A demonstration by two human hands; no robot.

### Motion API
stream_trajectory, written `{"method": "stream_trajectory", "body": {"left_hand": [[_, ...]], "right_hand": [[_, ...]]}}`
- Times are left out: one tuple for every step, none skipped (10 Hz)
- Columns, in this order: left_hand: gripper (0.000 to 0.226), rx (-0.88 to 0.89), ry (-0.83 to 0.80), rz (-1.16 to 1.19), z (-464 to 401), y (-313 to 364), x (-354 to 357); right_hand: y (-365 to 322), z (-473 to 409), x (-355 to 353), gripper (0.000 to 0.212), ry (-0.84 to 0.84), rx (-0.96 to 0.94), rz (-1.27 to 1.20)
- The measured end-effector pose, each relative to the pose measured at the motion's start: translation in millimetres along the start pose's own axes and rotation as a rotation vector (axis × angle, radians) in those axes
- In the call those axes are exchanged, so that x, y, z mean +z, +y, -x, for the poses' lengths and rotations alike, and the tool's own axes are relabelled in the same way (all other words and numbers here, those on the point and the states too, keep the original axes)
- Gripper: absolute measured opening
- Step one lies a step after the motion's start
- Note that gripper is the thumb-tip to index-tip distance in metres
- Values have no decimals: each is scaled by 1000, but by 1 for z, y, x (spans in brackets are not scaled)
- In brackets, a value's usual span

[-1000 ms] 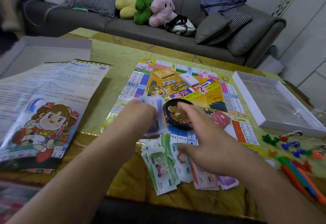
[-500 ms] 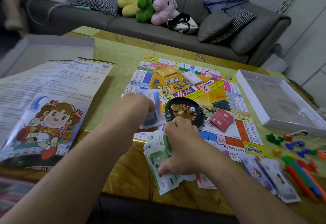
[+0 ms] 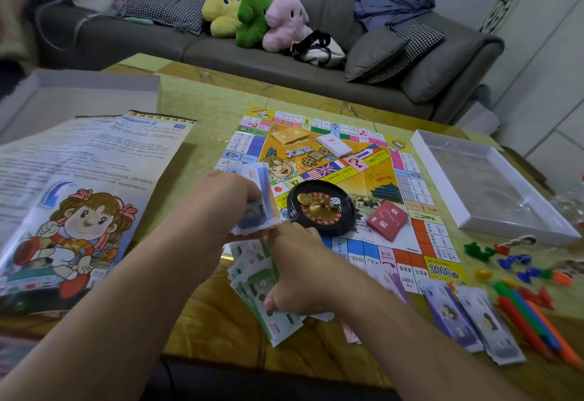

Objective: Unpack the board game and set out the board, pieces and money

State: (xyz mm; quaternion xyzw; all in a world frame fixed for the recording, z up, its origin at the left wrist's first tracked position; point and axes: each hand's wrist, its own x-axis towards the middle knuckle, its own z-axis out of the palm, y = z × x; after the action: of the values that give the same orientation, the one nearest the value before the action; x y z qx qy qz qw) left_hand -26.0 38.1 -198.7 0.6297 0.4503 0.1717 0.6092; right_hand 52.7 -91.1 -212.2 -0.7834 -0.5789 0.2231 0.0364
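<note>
The colourful game board (image 3: 407,179) lies open on the table, with a black roulette wheel (image 3: 320,206) and a red card deck (image 3: 387,219) on it. My left hand (image 3: 226,203) grips a stack of blue play-money notes (image 3: 260,198) just left of the wheel. My right hand (image 3: 300,271) presses down on a fanned pile of green notes (image 3: 252,287) at the board's near edge, fingers curled over them. Two purple note stacks (image 3: 467,318) lie to the right. Coloured plastic pieces (image 3: 512,264) sit at the far right.
A large rules sheet (image 3: 79,198) covers the table's left side, with a grey box lid (image 3: 76,100) behind it. A white box tray (image 3: 486,182) stands right of the board. Orange, green and blue sticks (image 3: 534,325) lie by the front right edge. A sofa with plush toys is behind.
My right hand pulled back from the roulette wheel onto the green notes; it has barely moved over the last half second. Two purple note stacks came into view at the right. My left hand kept its blue stack.
</note>
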Motion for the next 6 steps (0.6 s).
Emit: {"method": "stream_trajectory", "body": {"left_hand": [[16, -115, -4, 58, -6, 12, 1], [21, -62, 28, -23, 9, 12, 0], [30, -1, -10, -92, 18, 13, -8], [30, 20, 69, 73, 13, 8, -19], [36, 18, 94, -74, 25, 14, -19], [31, 30, 73, -160, 24, 16, -13]], "right_hand": [[-2, 1, 0, 60, 56, -13, -225], [1, -1, 4, 58, 124, 26, -393], [10, -5, 4, 53, 166, 114, -630], [25, -10, -2, 54, 224, 207, -930], [37, -11, -11, 52, 314, 252, -1156], [44, -7, -19, 43, 364, 253, -1212]]}}
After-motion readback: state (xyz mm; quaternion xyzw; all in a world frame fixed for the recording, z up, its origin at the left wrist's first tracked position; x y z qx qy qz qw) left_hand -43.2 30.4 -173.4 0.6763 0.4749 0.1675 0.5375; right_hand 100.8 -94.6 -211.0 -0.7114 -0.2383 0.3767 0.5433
